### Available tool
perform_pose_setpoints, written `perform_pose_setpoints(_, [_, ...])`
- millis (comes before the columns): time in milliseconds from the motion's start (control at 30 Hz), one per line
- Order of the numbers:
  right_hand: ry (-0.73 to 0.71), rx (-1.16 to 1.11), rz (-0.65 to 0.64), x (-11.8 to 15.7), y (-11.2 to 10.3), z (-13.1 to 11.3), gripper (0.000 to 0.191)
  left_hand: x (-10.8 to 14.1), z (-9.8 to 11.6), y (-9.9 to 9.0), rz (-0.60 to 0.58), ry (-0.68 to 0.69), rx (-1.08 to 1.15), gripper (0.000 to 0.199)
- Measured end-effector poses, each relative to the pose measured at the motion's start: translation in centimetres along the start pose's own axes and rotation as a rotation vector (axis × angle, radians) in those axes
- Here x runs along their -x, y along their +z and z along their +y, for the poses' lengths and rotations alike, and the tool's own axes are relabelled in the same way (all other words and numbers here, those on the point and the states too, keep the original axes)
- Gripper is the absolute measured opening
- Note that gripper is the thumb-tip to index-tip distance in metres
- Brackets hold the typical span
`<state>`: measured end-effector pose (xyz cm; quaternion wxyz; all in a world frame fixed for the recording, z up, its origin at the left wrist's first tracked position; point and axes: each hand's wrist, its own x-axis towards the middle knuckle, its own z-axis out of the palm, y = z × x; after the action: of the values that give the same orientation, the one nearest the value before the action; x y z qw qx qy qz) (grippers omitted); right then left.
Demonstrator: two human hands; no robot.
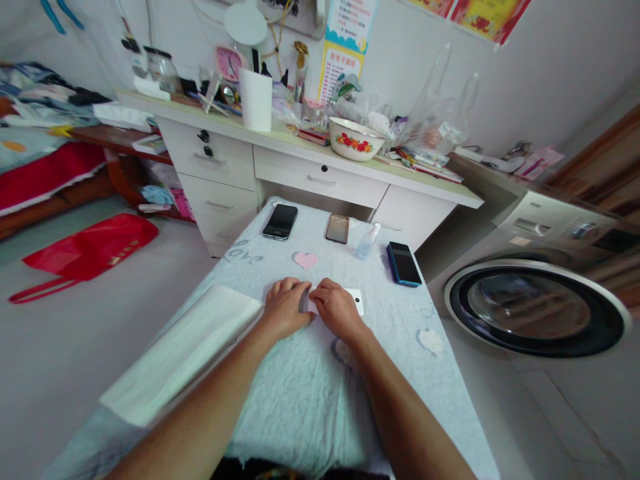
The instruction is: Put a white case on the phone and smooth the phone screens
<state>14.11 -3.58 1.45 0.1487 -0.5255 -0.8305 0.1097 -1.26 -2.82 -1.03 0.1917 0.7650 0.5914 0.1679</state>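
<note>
A white phone [359, 301] lies back up on the cloth-covered table, its camera end showing at the right. My left hand [287, 308] grips the phone's left end between thumb and fingers. My right hand [334, 307] rests over the middle of the phone with its fingers bent and pressed together. A pale edge shows between the hands; whether it is the phone or a thin wipe I cannot tell. Beyond them lie a black phone [281, 222], a brownish clear phone case [338, 228], a clear spray bottle [367, 241] and a dark phone in a blue case [404, 264].
Folded white paper towel [185, 353] lies left of my forearm on the tablecloth [300, 393]. Behind stands a white desk [295, 163] with a floral enamel bowl [356, 139] and a paper roll [256, 100]. A washing machine [535, 233] is at right, a red bag [95, 247] on the floor.
</note>
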Motion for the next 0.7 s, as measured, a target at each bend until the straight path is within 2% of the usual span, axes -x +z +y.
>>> perform_pose_setpoints(400, [-0.12, -0.059, -0.071, 1.0, -0.6, -0.3, 0.021, 0.1, 0.0, -0.6, -0.048, 0.043, -0.006, 0.068])
perform_pose_setpoints(700, [-0.068, -0.088, -0.071, 2.2, -1.1, 0.6, 0.021, 0.2, 0.0, -0.5, -0.03, 0.051, -0.003, 0.064])
